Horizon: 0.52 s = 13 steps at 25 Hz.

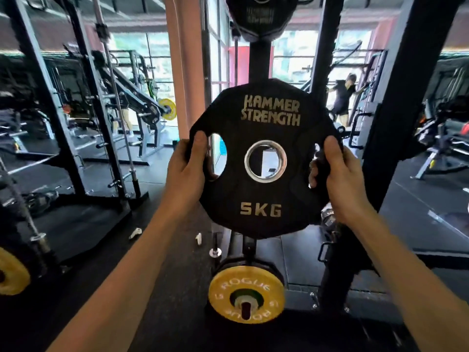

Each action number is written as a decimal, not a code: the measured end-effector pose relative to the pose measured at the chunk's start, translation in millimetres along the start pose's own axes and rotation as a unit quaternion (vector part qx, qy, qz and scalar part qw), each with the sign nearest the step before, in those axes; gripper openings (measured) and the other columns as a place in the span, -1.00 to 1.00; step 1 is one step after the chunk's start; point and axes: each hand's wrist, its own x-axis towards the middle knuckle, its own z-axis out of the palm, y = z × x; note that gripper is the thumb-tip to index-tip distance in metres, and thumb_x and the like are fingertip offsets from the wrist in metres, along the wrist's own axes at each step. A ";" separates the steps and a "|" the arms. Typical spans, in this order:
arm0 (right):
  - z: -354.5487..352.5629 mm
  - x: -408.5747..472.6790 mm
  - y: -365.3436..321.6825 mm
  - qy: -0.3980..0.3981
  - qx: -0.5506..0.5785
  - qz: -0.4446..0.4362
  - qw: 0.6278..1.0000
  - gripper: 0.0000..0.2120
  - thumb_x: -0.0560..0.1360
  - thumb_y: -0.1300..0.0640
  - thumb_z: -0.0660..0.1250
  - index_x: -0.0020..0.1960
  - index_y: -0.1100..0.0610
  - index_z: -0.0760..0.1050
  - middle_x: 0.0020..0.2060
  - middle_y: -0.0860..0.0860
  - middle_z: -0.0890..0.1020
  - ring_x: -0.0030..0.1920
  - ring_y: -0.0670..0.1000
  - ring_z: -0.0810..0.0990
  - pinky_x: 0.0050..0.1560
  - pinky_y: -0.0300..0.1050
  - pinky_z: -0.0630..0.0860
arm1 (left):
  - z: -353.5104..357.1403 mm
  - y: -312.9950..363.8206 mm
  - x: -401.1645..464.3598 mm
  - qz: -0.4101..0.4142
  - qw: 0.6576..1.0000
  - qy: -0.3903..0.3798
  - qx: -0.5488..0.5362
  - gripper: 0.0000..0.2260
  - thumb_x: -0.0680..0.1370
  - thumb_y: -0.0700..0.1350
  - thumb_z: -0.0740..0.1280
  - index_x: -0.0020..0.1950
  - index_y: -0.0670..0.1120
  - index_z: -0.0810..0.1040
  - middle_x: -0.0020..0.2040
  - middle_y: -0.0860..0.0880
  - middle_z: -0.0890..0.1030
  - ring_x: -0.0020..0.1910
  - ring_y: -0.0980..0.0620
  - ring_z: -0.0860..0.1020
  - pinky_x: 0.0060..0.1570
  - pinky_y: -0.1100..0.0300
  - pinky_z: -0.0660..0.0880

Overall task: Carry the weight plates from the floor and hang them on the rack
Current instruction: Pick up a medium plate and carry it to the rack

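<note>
both hands hold 1 black plate (264, 158) upright at chest height, face toward the camera, lettered "hammer strength" at the top and "5 kg" at the bottom. the left hand (187, 171) grips its left edge with the thumb over the front rim beside the left grip slot and the fingers curled behind; the right hand (340, 179) grips the right edge the same way, fingertips showing through the right slot. the plate hangs in the air, clear of the floor, in front of the rack post (258, 59), which rises straight behind it. through its steel-ringed centre hole only pale background shows, so whether a peg sits behind it cannot be told. above, 1 dark plate (261, 13) hangs on the post, its lower edge a little above the held plate's top edge, with bare post between. below, 1 yellow plate (246, 293) marked "rogue 5" sits on a low peg with the peg's end sticking out, well apart from the held plate's bottom edge. just right stands a thick black upright (396, 102), close to the right hand. to the left the floor (157, 275) is open dark matting, with 2 small white items (199, 238) lying on it. 1 more yellow plate (11, 270) shows at the left edge, and 1 on a machine (167, 109) farther back. 1 person (342, 97) stands in the distance at right.
</note>
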 end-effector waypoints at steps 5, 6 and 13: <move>7.5 77.6 2.3 -0.005 -0.013 -0.036 0.999 -0.63 0.61 -0.14 0.19 -0.04 0.20 0.37 -0.45 0.01 0.48 -0.49 -0.01 0.44 -0.41 -0.21 0.43 | 35.0 0.0 67.9 0.046 0.999 -0.002 0.011 -0.69 0.64 0.14 0.19 0.04 -0.10 0.52 -0.30 0.11 0.54 -0.35 0.22 0.49 -0.26 0.27 0.46; 10.1 90.7 5.7 -0.006 -0.019 -0.041 0.999 -0.63 0.61 -0.14 0.19 -0.03 0.20 0.37 -0.44 0.01 0.48 -0.49 0.00 0.44 -0.40 -0.20 0.43 | 39.8 -3.8 81.9 0.051 0.999 -0.005 0.006 -0.71 0.64 0.12 0.19 0.03 -0.09 0.51 -0.34 0.14 0.53 -0.38 0.23 0.48 -0.28 0.29 0.45; 33.6 171.4 58.1 -0.009 -0.047 -0.048 0.998 -0.62 0.62 -0.14 0.18 -0.03 0.20 0.38 -0.44 0.02 0.49 -0.47 0.01 0.45 -0.38 -0.15 0.43 | 55.8 -62.8 171.5 0.047 0.999 -0.023 -0.003 -0.76 0.64 0.11 0.19 -0.05 -0.03 0.46 -0.33 0.12 0.52 -0.39 0.23 0.50 -0.35 0.36 0.46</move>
